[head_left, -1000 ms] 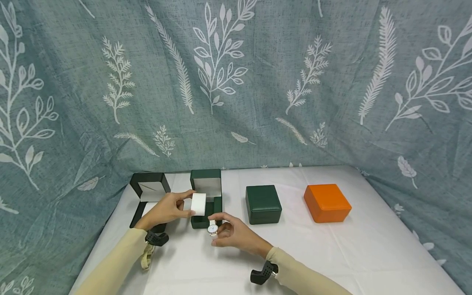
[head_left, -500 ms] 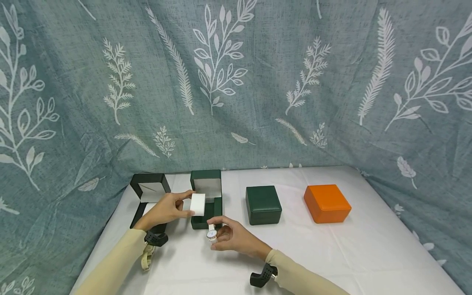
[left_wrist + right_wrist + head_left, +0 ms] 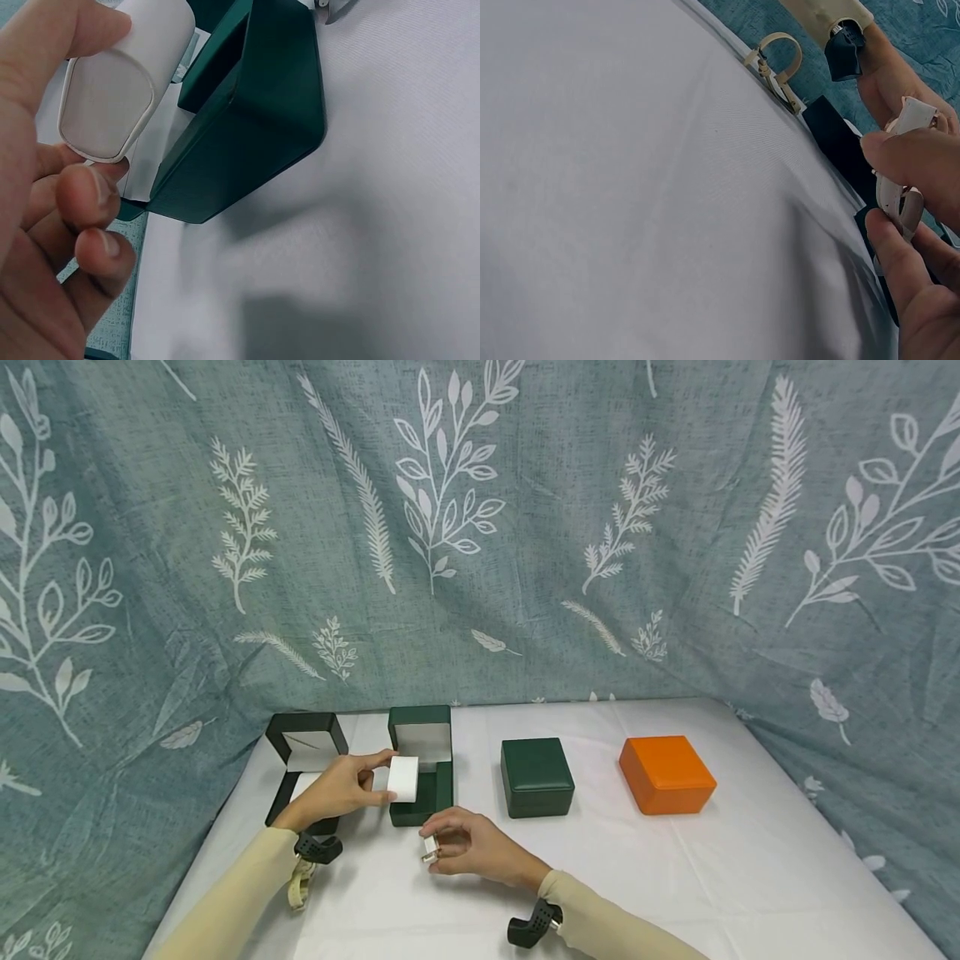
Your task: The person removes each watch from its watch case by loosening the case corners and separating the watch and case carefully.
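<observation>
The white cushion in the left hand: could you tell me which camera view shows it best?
The left wrist view: the white cushion fills the corner, pinched by the left hand beside the open green box. The head view shows the cushion small. The right wrist view doesn't show it.

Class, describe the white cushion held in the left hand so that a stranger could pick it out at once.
On the white table, find the open green box, second from the left in the row. Just before it, the left hand pinches the white cushion: a small rounded pillow, the only plain white block there.
</observation>
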